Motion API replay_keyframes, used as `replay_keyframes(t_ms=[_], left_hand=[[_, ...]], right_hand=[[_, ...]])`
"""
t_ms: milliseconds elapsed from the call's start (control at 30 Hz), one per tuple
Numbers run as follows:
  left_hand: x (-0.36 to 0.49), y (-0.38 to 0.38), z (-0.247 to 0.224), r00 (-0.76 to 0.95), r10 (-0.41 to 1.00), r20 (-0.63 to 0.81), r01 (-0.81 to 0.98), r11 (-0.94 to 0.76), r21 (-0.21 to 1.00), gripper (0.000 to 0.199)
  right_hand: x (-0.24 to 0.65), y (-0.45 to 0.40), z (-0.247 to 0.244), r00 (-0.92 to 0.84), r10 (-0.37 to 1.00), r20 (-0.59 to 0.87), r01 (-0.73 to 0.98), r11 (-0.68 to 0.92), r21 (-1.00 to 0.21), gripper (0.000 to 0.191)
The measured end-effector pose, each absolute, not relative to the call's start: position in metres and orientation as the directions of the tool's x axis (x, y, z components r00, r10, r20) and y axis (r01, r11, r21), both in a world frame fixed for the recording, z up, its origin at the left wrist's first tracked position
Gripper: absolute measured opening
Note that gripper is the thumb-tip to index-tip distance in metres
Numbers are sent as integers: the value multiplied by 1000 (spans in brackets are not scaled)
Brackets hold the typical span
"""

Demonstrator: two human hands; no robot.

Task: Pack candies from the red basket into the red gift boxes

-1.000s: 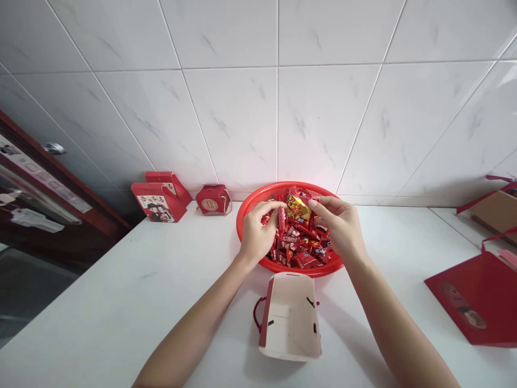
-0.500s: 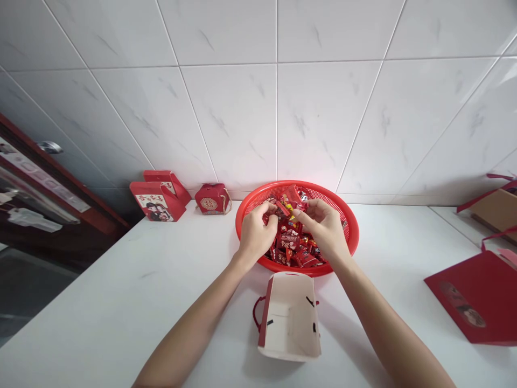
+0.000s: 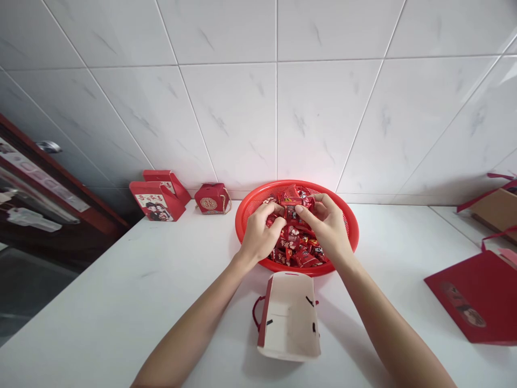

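Red-wrapped candies (image 3: 297, 248) lie heaped in a round red plastic basket (image 3: 352, 237) near the wall. Over the heap, my right hand (image 3: 328, 223) pinches a red candy packet (image 3: 297, 203) between thumb and fingers. My left hand (image 3: 264, 226) is closed at the packet's left end, its fingertips curled around red wrapping. In front of the basket, between my forearms, an open box (image 3: 290, 323) shows its white inside, with a dark red cord handle on its left side.
Red picture boxes (image 3: 155, 202) and a small dark red box (image 3: 212, 199) with a string handle stand at the wall on the left. At the right edge are a red bag (image 3: 472, 302) and a brown box (image 3: 498, 213) with ribbon.
Both hands have shifted slightly over the heap. A red packet now shows raised between them, where red and yellow wrappers showed before. The open box has not moved.
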State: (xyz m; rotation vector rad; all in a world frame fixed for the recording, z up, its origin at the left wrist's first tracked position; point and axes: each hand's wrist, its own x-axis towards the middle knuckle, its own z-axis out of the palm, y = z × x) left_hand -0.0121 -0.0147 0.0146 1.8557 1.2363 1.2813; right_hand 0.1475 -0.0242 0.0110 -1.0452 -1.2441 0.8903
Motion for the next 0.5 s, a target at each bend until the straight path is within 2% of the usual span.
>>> replay_keyframes(t_ms=[133, 300, 400, 500], left_hand=[[-12, -16, 15, 126, 922, 367, 317, -388, 865, 19], [-12, -17, 15, 139, 896, 422, 266, -445, 855, 25], [-11, -16, 17, 132, 907, 400, 114, -415, 903, 24], [-11, -15, 20, 99, 947, 306, -133, -292, 947, 25]], right_hand=[[149, -23, 9, 130, 935, 329, 32, 328, -944, 37], [148, -27, 15, 143, 935, 326, -29, 333, -943, 33], [150, -30, 19, 118, 954, 275, -165, 292, -942, 32], [154, -30, 22, 105, 967, 233, -297, 254, -921, 33]])
